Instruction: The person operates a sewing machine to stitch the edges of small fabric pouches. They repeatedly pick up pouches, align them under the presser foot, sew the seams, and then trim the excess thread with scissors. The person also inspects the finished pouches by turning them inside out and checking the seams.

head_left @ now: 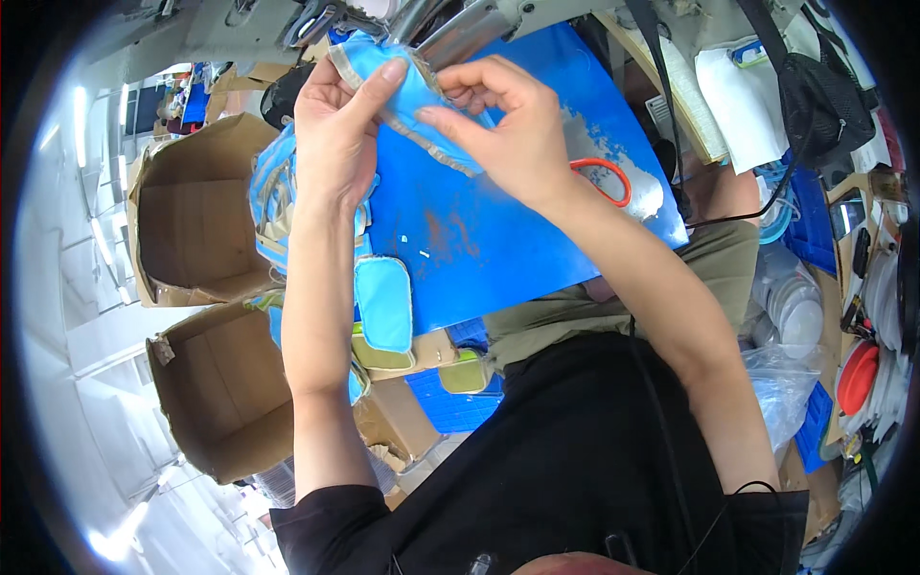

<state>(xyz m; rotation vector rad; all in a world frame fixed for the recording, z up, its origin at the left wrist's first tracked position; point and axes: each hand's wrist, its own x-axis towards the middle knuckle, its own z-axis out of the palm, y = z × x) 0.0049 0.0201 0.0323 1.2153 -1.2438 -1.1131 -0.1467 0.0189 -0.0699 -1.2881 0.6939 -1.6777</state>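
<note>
A light-blue fabric piece (407,94) with a grey-beige edging strip is held up between both hands, just in front of metal machine parts (465,34). My left hand (337,129) pinches its left side, thumb lying over the cloth. With thumb and curled fingers, my right hand (503,120) grips the edging on the other side; its fingertips are partly hidden. Beside my left forearm a pile of similar blue pieces (273,196) with edging is heaped. Another blue rounded piece (384,305), bordered all round, hangs at the near edge of the blue tabletop (450,259).
Orange-red scissor-like handles (606,180) lie on the tabletop below my right wrist. Two open cardboard boxes (196,216) (225,393) stand at the left. A black mesh pouch (824,110) hangs at the upper right. Green-and-tan pieces (466,372) sit below the table edge.
</note>
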